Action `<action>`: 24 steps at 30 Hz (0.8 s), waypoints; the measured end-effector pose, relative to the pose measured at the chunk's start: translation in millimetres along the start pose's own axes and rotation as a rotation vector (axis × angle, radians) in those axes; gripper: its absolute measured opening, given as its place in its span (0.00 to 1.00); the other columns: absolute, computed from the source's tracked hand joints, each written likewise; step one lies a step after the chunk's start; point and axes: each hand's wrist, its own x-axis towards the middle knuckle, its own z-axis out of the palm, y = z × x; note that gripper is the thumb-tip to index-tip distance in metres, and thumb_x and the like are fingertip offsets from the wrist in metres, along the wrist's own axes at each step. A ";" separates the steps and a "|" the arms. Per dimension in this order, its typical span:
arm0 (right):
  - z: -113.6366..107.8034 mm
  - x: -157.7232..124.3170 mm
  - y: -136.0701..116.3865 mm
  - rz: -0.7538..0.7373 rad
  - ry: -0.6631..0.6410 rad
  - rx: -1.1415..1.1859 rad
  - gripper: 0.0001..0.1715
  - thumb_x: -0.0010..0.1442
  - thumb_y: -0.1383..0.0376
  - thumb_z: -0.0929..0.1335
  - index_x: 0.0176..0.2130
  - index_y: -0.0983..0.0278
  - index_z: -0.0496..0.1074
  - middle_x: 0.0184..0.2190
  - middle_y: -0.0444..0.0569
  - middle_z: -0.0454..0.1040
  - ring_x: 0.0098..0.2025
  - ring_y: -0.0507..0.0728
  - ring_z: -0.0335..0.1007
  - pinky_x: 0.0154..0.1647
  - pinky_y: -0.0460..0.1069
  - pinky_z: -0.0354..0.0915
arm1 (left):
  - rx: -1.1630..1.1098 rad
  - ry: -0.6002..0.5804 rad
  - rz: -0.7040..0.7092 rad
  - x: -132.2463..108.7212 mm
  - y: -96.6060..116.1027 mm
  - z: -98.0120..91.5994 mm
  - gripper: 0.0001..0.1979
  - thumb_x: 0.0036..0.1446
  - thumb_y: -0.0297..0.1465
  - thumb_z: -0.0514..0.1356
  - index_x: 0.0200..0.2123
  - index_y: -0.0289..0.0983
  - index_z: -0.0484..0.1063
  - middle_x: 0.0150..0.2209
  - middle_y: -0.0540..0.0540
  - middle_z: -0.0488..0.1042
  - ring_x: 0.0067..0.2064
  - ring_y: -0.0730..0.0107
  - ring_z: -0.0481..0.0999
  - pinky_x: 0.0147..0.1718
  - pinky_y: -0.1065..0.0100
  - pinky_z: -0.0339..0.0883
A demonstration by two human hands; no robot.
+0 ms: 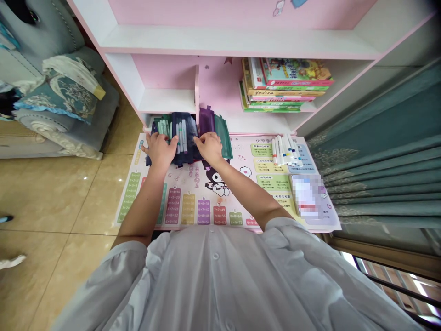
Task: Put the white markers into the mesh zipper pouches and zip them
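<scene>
A pink-and-white desk (237, 42) with shelves fills the upper middle of the frame, with stacked picture books (285, 85) at upper right. Across it lies a multiplication-table mat (132, 193) printed with sums like "6×6=36" and a hooded cartoon rabbit (214, 180). At the mat's top edge, center frame, stand navy, purple and green fabric pouches (206, 122) holding markers (182, 135). The left hand (159, 149) and right hand (209, 148) rest on them, fingers (173, 141) curved downward; whether they grip, I cannot tell.
</scene>
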 end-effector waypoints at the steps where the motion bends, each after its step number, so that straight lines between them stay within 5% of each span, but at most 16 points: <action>1: -2.8 -3.9 7.2 -0.014 0.028 -0.001 0.17 0.66 0.53 0.67 0.38 0.62 0.77 0.55 0.56 0.71 0.59 0.68 0.65 0.61 0.64 0.63 | -0.011 0.005 0.014 -5.1 1.7 -3.5 0.14 0.58 0.44 0.62 0.37 0.39 0.74 0.63 0.31 0.67 0.73 0.36 0.49 0.67 0.28 0.31; 7: -15.4 -21.2 69.9 -0.003 0.112 -0.137 0.12 0.62 0.61 0.68 0.42 0.63 0.78 0.62 0.59 0.67 0.65 0.70 0.57 0.63 0.66 0.60 | -0.124 0.027 0.157 -51.1 21.7 -14.9 0.09 0.56 0.38 0.65 0.39 0.42 0.73 0.63 0.38 0.67 0.73 0.39 0.48 0.68 0.30 0.29; 12: -21.1 -27.9 112.6 0.002 0.087 -0.263 0.24 0.54 0.68 0.68 0.52 0.63 0.76 0.63 0.62 0.66 0.67 0.73 0.54 0.61 0.70 0.61 | -0.161 -0.013 0.242 -87.8 36.4 -5.6 0.09 0.55 0.35 0.65 0.40 0.42 0.73 0.63 0.38 0.68 0.73 0.40 0.50 0.69 0.32 0.33; 18: -25.7 -30.0 131.4 -0.078 0.047 -0.404 0.30 0.56 0.65 0.69 0.58 0.66 0.73 0.67 0.64 0.62 0.71 0.75 0.46 0.64 0.71 0.55 | -0.122 -0.086 0.376 -128.9 44.3 14.8 0.07 0.58 0.35 0.64 0.40 0.43 0.74 0.60 0.39 0.71 0.72 0.42 0.54 0.68 0.34 0.41; 24: -24.9 -21.7 136.9 -0.229 0.050 -0.492 0.18 0.62 0.65 0.65 0.46 0.65 0.80 0.66 0.60 0.64 0.73 0.72 0.45 0.65 0.68 0.52 | -0.086 -0.166 0.433 -151.6 44.3 30.0 0.07 0.58 0.34 0.62 0.40 0.42 0.74 0.60 0.38 0.72 0.72 0.41 0.56 0.67 0.33 0.43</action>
